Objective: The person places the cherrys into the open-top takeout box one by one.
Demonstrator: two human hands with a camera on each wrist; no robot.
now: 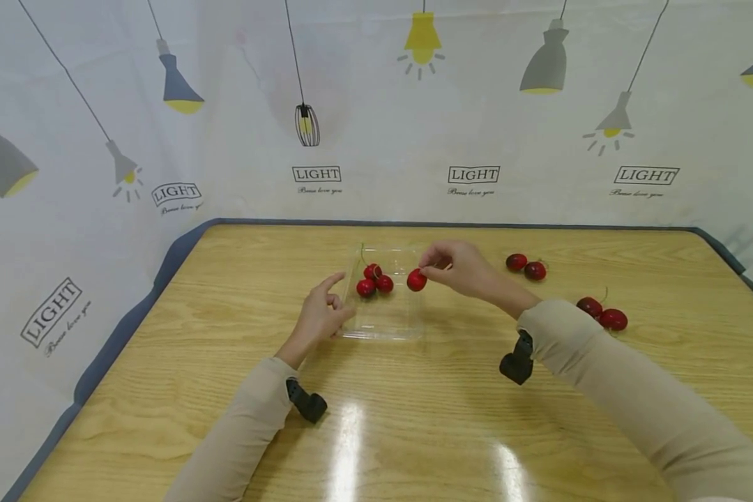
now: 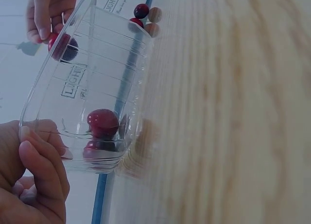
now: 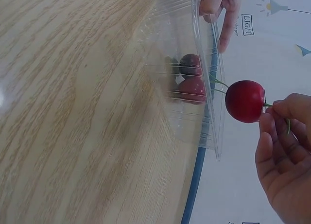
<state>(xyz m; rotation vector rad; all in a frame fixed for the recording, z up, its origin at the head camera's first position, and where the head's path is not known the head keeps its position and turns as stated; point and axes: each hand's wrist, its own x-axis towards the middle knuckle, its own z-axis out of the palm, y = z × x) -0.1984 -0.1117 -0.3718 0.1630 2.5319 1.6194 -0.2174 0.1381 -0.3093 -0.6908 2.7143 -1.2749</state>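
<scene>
A clear plastic box (image 1: 389, 322) stands on the table, with several red cherries (image 1: 374, 281) inside at its left; a green stem rises from one. My left hand (image 1: 322, 312) is at the box's left side, and in the left wrist view its fingers (image 2: 46, 168) pinch the rim. Over the right edge of the box, my right hand (image 1: 461, 268) holds a single cherry (image 1: 417, 280) by its stem between thumb and fingertips. That cherry (image 3: 245, 101) hangs just outside the wall in the right wrist view, at rim height.
To the right of the box lie two dark red cherries (image 1: 526, 267) together. Nearer the right forearm is another pair of cherries (image 1: 602, 314), one with its stem upright. A white curtain printed with lamps (image 1: 376, 104) hangs behind the wooden table (image 1: 226, 390).
</scene>
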